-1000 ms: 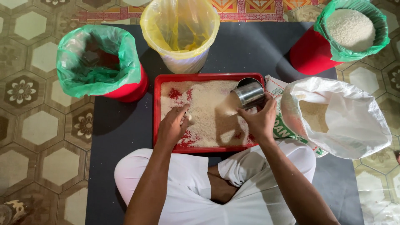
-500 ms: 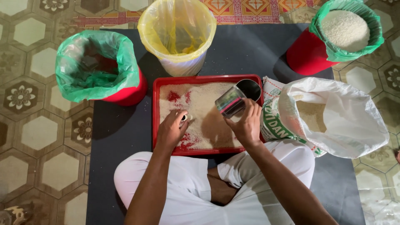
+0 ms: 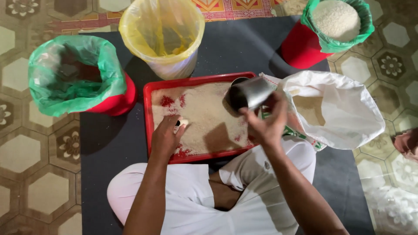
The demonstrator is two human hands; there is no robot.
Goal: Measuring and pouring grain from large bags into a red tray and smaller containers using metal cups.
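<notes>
You are tipping a metal cup over the red tray of rice in the middle of the frame. Your right hand is wrapped tight around the cup. Your left hand is lying flat on the rice, fingers together. I think tipping slowly keeps grains inside the tray. A white sack with a green printed edge is lying open at the right. A yellow-lined bin is sitting at the top, a green-lined red bucket at the upper left, another full one at the upper right.

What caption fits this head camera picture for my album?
Right hand tips a metal cup over a red tray of rice; left hand rests in it.
</notes>
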